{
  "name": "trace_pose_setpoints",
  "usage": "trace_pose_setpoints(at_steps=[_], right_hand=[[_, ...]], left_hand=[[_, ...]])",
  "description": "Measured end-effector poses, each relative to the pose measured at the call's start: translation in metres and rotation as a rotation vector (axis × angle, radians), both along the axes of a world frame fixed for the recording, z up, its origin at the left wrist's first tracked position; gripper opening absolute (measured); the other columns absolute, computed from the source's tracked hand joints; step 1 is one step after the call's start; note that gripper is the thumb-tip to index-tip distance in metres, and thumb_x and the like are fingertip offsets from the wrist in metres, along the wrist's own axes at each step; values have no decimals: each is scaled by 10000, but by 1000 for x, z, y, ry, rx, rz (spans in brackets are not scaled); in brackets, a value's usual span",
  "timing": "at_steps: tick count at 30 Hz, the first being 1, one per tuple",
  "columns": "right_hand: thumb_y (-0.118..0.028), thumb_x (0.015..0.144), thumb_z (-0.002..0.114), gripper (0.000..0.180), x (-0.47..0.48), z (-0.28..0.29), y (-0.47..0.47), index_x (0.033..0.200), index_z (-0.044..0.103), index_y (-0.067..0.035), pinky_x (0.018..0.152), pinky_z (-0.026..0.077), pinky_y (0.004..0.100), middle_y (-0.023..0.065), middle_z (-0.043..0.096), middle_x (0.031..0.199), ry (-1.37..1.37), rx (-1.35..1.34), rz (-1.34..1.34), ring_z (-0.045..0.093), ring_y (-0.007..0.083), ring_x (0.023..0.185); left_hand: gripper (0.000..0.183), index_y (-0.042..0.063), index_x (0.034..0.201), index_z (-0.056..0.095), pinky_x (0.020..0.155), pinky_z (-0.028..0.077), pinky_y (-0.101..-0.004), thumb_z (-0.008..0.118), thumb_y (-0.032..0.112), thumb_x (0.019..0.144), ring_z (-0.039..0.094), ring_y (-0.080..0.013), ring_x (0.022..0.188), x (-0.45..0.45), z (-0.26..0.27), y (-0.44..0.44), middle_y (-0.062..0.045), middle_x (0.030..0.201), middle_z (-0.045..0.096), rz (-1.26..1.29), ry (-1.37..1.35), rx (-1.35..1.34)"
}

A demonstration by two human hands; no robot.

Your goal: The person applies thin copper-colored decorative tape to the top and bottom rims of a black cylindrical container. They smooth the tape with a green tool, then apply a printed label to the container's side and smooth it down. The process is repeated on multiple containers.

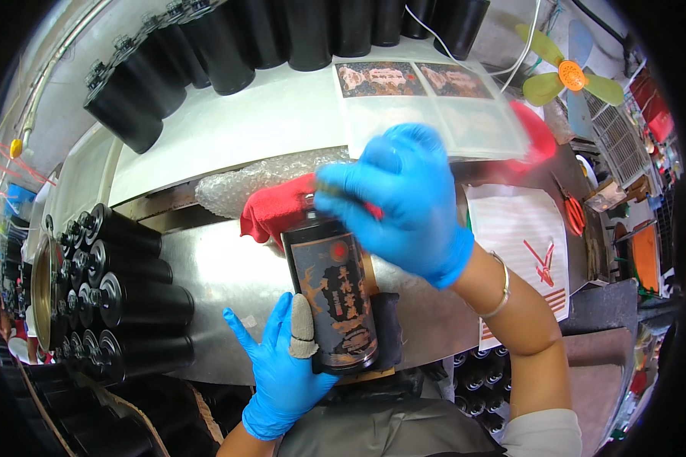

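A black bottle with a dark, copper-patterned label (337, 303) lies before me, its neck pointing away. My left hand (288, 354), in a blue glove with a cloth cover on one finger, rests against the bottle's left side near its base. Above the bottle's neck is my right hand (400, 200), also blue-gloved and slightly blurred, with its fingers curled around a small dark thing that I cannot make out. A red cloth (277, 208) lies beyond the neck, and a dark cloth (387, 331) lies along the bottle's right side.
Black bottles (137, 297) lie stacked at the left; more (217, 51) stand at the back. Label sheets (383, 80) lie on the white board (234, 120). Bubble wrap (228, 185), a striped sheet (514, 228), red-handled scissors (573, 214) and a fan (571, 75) are also around the metal table (223, 274).
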State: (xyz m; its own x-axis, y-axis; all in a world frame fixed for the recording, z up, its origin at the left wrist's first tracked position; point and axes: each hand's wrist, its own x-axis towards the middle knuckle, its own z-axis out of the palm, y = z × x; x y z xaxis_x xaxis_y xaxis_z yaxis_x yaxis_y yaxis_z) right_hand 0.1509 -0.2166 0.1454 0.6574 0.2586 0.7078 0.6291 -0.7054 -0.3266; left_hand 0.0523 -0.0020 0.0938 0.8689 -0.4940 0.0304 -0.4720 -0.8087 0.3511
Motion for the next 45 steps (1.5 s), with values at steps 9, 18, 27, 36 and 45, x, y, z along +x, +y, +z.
trace_pose_setpoints(at_steps=[9,18,27,36,45], right_hand=[[-129,713,691,126,8,-13,-18,838,672,-136,648,388,312,51,545,676,132,464,-75,511,204,644],[-189,711,700,169,-60,-57,-19,860,646,-131,696,353,343,29,529,743,162,265,139,462,213,687],[-85,682,717,235,-32,-54,-4,898,643,-140,638,399,311,9,553,803,-24,312,-136,503,190,705],[-180,702,709,297,-159,-85,-24,994,680,-222,796,458,307,-40,604,928,168,73,349,563,109,841],[-174,713,667,244,-154,-97,-43,953,688,-216,823,437,349,-71,631,949,125,-33,257,555,147,853]], left_hand=[[751,61,1401,289,999,-113,-655,574,451,826,348,-381,1261,44,24,-20,-229,1324,383,-69,-15,-106],[818,13,1403,238,1032,-152,-581,580,449,802,278,-355,1313,35,-38,4,-239,1367,352,-42,597,-876],[1163,55,1425,187,1025,-128,-614,754,595,566,266,-387,1320,9,-17,-3,-256,1388,312,-50,4,-243],[1235,-17,1419,85,1045,-230,-537,732,590,560,314,-242,1321,8,-65,23,-82,1367,421,-24,597,-661],[1153,-23,1420,47,1042,-223,-531,726,494,644,215,-267,1362,8,-85,28,-122,1402,363,-96,512,-475]])
